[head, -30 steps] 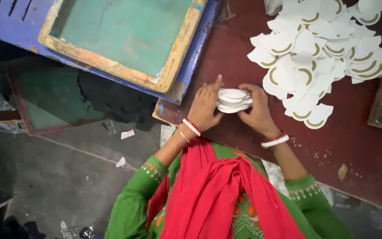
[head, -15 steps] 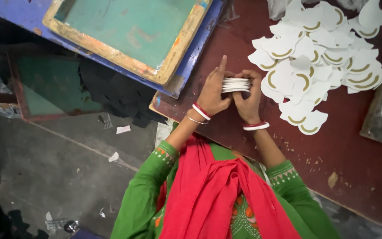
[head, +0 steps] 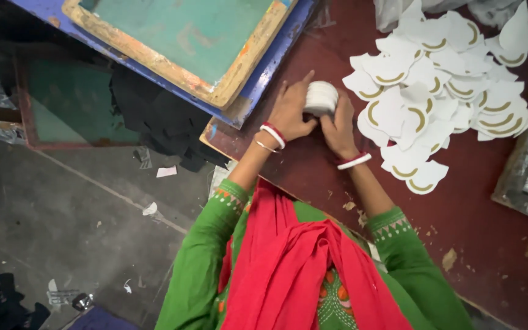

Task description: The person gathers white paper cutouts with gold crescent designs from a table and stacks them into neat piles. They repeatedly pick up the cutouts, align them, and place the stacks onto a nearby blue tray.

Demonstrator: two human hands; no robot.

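Palm of left hand [head: 289, 113] turned away, fingertips hidden behind stack of white pieces [head: 321, 98]; same for right hand [head: 339, 127], pressed against the stack's far side. Count of pieces in the stack too fine to tell. At 12 o'clock, wooden screen frame [head: 181, 46] cut off by the top edge. At 3 o'clock, grey tray [head: 524, 183] cut by the right edge, contents unclear. Pile of printed white cutouts [head: 441, 91] overlapping, lower ones covered.
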